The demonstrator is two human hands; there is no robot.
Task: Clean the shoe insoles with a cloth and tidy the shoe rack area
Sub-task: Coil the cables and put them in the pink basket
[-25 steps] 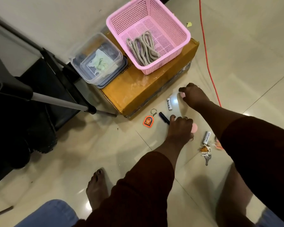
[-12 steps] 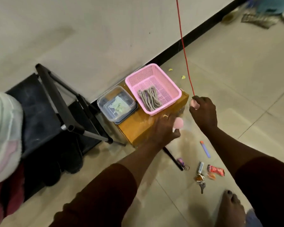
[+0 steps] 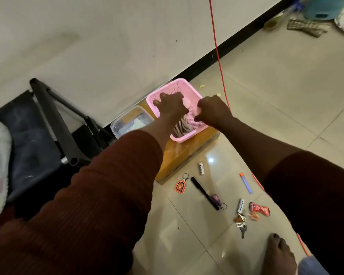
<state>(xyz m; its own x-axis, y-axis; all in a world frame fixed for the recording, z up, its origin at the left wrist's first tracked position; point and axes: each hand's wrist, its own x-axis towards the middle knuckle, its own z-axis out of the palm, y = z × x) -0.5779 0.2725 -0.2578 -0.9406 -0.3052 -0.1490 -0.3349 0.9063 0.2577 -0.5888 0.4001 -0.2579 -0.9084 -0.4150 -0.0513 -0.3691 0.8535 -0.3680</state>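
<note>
- Head view: a pink basket (image 3: 189, 135) with grey laces (image 3: 180, 127) inside is seen on a yellow box (image 3: 179, 155).
- Over it the left hand (image 3: 170, 106) is spread; whether a pink round piece (image 3: 187, 101) is held in its grip cannot be told.
- A pale pink piece (image 3: 198, 111) is pinched in the grip of the right hand (image 3: 214, 112).
- Writing on a white tube (image 3: 240, 206) is too small to be read.

Wall (image 3: 87, 46): pale and plain, right there beyond the left hand (image 3: 171, 106).
Skirting (image 3: 236, 41): black strip at its foot, running off past the right hand (image 3: 213, 112).
Floor (image 3: 276, 96): glossy cream tiles, thin joints, spreading right of the right hand.
Light: bright glint (image 3: 211, 160) on the tile, nearer than the right hand.
Rack (image 3: 54, 120): black frame, left of the left hand.
</note>
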